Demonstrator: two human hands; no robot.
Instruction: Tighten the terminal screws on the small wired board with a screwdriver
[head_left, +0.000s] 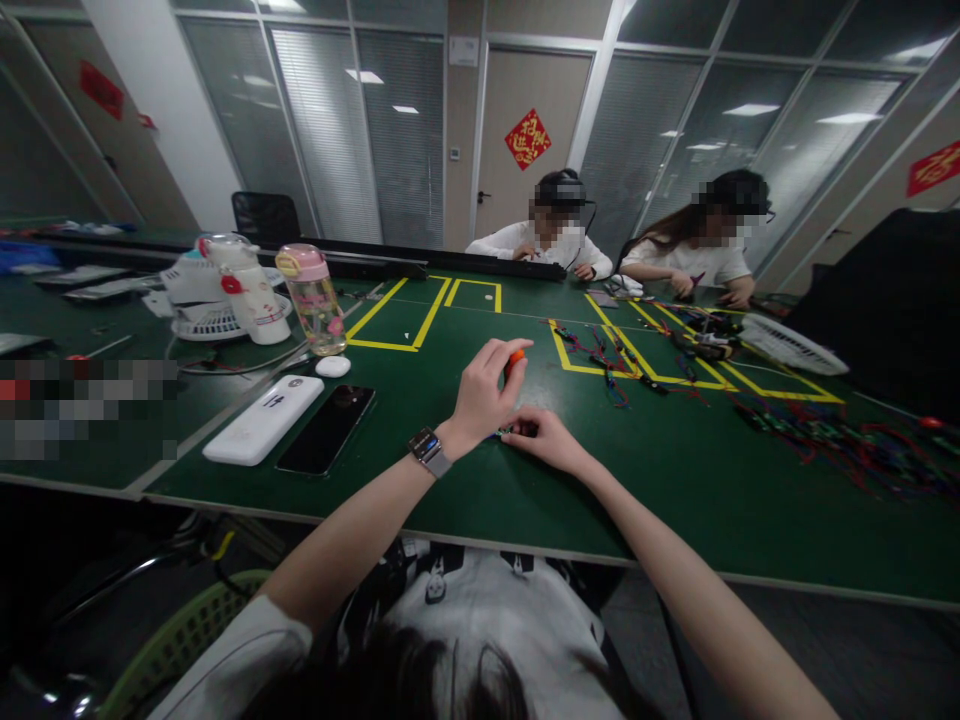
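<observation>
Left hand [480, 400]: fingers clenched round an orange-handled screwdriver [514, 360], held upright with its tip down on a small dark part [517, 431] at the near centre of the worktop [465, 500]. Right hand [547, 440]: fingers pinch the part flat, apparently to stop it turning. A phone [326, 428] lies to the left, well apart.

Wearer's hands: 2, left hand [484, 395] and right hand [546, 438]. Orange-handled tool [514, 360]: 1. Small dark part [517, 431]: 1. Wristwatch [427, 448]: 1. Black phone [326, 428]: 1. White power bank [264, 418]: 1. Small white case [333, 366]: 1. Bottles: 2, pink-lid bottle [313, 300] and white bottle [251, 290]. White fan [196, 305]: 1. Co-workers: 2, one person [502, 243] and second person [705, 264]. Black chair [264, 215]: 1. Loose wires [825, 430]: too tangled to count.
</observation>
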